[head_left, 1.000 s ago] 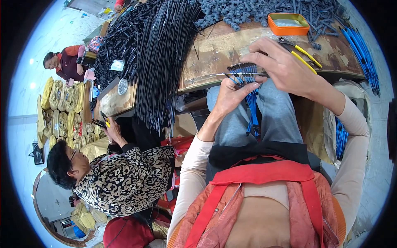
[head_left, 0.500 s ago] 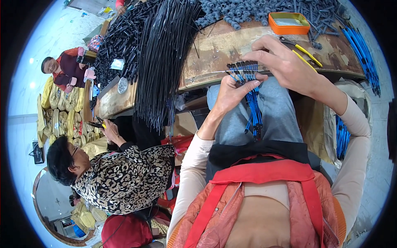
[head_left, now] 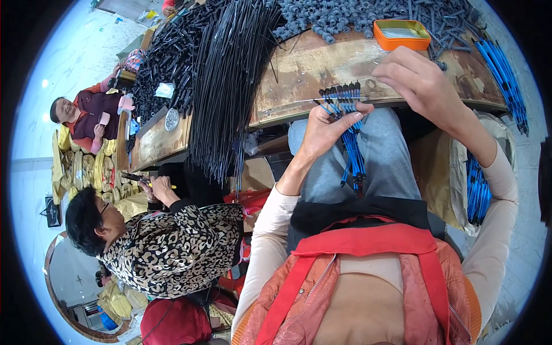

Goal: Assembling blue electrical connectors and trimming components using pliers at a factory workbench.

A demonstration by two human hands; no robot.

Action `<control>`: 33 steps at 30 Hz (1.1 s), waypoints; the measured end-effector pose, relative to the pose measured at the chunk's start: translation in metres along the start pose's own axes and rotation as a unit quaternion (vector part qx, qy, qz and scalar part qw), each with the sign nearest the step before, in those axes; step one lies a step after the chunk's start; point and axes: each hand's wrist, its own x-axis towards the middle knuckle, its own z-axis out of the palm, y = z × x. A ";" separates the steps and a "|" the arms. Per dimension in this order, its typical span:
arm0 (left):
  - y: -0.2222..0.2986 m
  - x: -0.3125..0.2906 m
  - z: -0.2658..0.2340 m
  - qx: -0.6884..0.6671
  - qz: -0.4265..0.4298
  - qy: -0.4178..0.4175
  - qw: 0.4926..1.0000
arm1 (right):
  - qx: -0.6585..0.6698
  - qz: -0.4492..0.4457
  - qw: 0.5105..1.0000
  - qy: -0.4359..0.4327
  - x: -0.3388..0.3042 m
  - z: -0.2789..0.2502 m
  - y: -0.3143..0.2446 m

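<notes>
My left hand (head_left: 326, 131) is closed around a bundle of thin blue rods (head_left: 352, 152) with black ends, held over my lap at the table's front edge. The dark upper ends fan out side by side above my thumb, and the lower ends hang between my knees. A slim metal rod (head_left: 299, 102) runs sideways just below the dark tips. To the right of the bundle and apart from it, my right hand (head_left: 422, 80) is raised with curled fingers drawn together. Whatever its fingertips hold, if anything, is too small to make out.
The worn wooden table (head_left: 310, 63) carries black rods (head_left: 230, 86), grey plastic parts (head_left: 345, 14) and an orange tin (head_left: 402, 41). More blue rods (head_left: 500, 75) lie at the right, others in a sack (head_left: 476, 190). A co-worker (head_left: 172, 247) with pliers sits at left; another person (head_left: 86, 121) is beyond.
My right hand has drawn away rightward from the bundle's tips. The yellow-handled pliers beside it are out of sight. My left hand keeps its hold; the co-worker's hands have come together at the pliers.
</notes>
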 end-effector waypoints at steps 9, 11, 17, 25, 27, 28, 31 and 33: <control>0.003 -0.001 0.002 -0.015 0.002 0.005 1.000 | -0.071 -0.065 0.995 0.010 0.003 -0.003 -0.013; 0.004 0.000 0.002 -0.012 0.007 0.007 1.000 | -0.099 -0.080 0.992 0.019 0.005 -0.004 -0.015; 0.004 0.001 0.006 -0.022 0.009 -0.011 1.000 | 0.004 -0.025 1.000 -0.008 0.002 -0.003 -0.007; 0.019 -0.008 0.022 0.011 0.001 0.020 1.000 | 0.265 0.181 0.946 0.031 0.014 0.019 0.023; 0.035 -0.009 0.033 0.007 0.010 0.013 1.000 | 0.479 0.186 0.858 0.034 0.007 0.038 0.053; 0.055 -0.010 0.041 0.016 0.020 0.013 1.000 | 0.607 0.261 0.750 -0.041 0.001 0.045 0.044; 0.127 -0.017 0.060 0.062 0.067 0.064 0.994 | 0.685 0.288 0.667 -0.058 -0.022 0.074 0.009; 0.149 -0.003 0.053 0.047 0.079 0.056 0.994 | 0.701 0.318 0.638 -0.035 -0.027 0.094 -0.023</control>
